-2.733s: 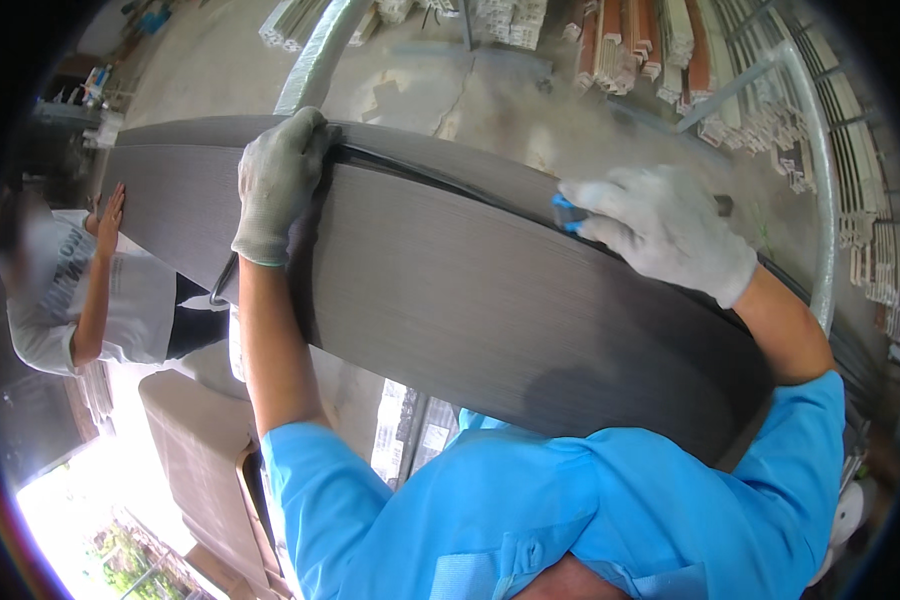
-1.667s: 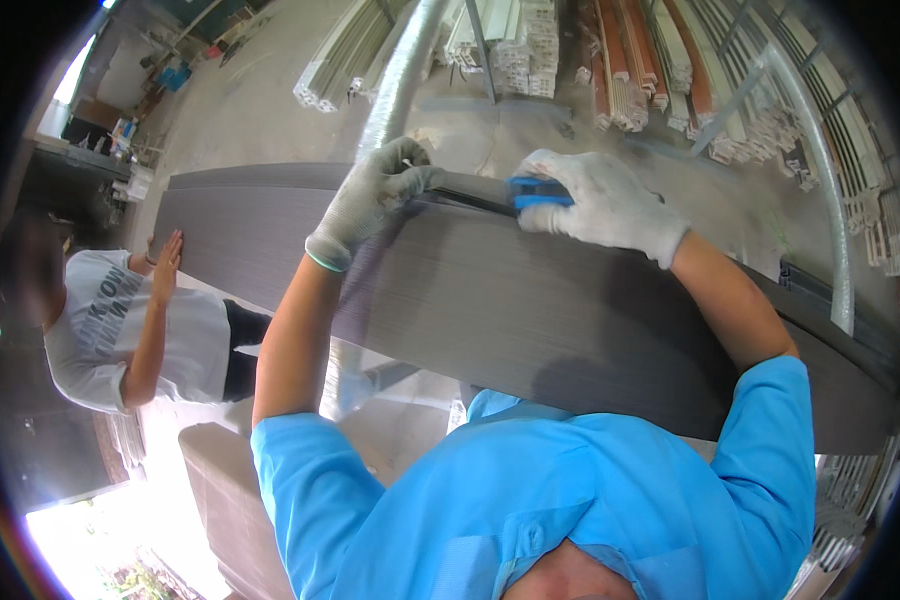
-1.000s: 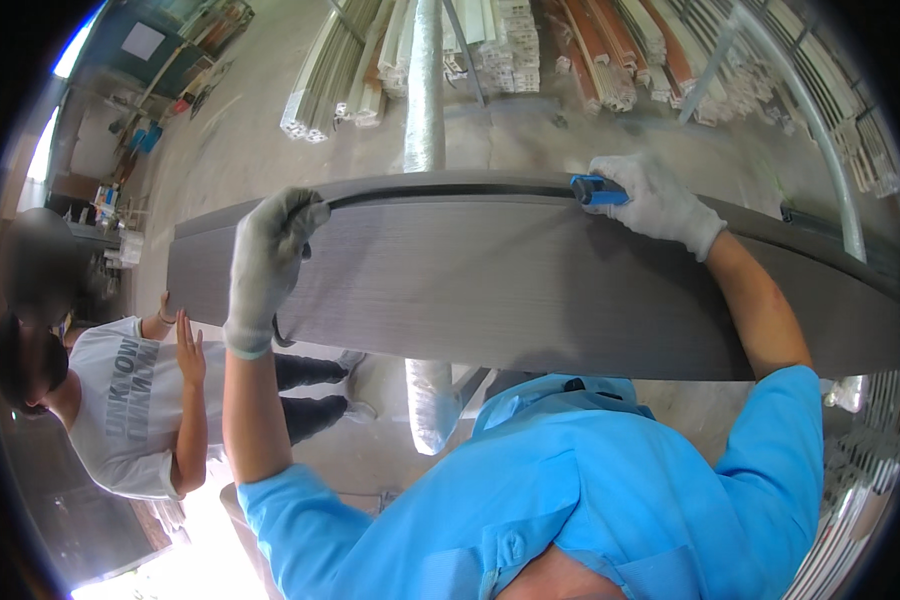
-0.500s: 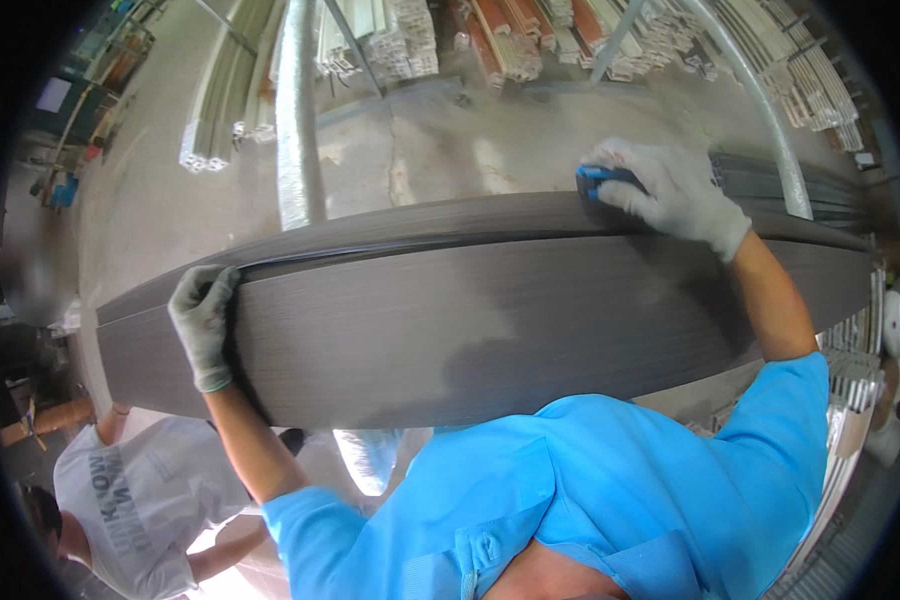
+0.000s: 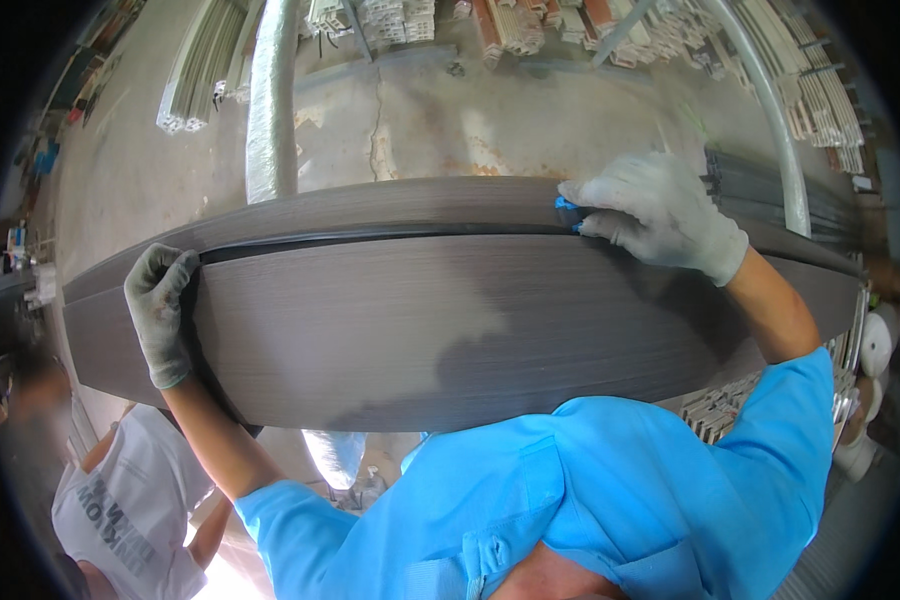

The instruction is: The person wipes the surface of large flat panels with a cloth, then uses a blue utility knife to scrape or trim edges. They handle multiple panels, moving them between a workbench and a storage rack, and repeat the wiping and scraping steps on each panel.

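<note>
Fingers (image 5: 610, 190) of the right hand (image 5: 660, 215), in a pale knit glove, are curled down and clamped on a small blue tool (image 5: 566, 206), pressing it into the dark groove (image 5: 370, 236) that runs along the long grey panel (image 5: 420, 320). Those of the left hand (image 5: 160, 310), in a greyer, dirtier glove, are wrapped together over the panel's left part, where the groove ends.

Compared with half a second ago, the left hand sits higher and nearer the middle of the view, its forearm rising more steeply. The right hand and blue tool have slid a little leftward along the groove. The panel now lies more level across the picture, where before it slanted up to the right.

Across the person's front the panel lies flat, between the blue-sleeved arms; it is broad and long, with a fine brushed wood-grain finish in matt grey-brown. A narrower strip of the same finish (image 5: 370, 205) runs along its far side beyond the groove. Below lies a rough, cracked concrete floor (image 5: 450, 120), crossed by a smooth galvanised metal pipe (image 5: 273, 100). Bundles of pale and reddish profiles (image 5: 530, 25) are stacked at the far edge. Another person in a white printed shirt (image 5: 130, 510) stands at lower left.
</note>
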Motion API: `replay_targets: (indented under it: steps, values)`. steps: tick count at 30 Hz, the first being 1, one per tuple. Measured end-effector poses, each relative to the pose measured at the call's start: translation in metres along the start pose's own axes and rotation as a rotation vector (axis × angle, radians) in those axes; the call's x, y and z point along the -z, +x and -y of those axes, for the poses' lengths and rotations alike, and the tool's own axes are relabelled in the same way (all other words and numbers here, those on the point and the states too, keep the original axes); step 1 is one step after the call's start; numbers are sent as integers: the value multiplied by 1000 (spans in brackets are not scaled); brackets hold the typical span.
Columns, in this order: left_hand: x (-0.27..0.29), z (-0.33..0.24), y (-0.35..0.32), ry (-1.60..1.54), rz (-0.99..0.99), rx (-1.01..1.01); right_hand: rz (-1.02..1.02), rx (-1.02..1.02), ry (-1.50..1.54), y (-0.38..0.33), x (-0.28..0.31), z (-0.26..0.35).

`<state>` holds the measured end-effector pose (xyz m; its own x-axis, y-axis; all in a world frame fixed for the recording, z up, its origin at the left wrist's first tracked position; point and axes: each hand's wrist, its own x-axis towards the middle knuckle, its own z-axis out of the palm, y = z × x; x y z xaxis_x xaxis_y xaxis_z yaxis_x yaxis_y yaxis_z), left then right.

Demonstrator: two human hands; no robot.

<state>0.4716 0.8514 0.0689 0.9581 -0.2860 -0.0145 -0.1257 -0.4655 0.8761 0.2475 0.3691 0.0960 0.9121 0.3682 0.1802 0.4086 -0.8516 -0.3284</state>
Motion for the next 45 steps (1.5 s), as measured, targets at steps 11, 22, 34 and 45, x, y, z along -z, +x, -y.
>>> replay_targets:
  steps: [11,22,34,45]
  values:
    - [-3,0,-2,39,-47,-50,106,94,-77,96,-43,41]
    - [11,-40,-10,123,309,-29,-295,-263,273,40,19,-1]
    - [-14,-73,-27,179,296,-187,-148,-597,196,-27,23,1]
    - [-28,-117,-44,107,46,-149,-21,-448,227,-41,31,8]
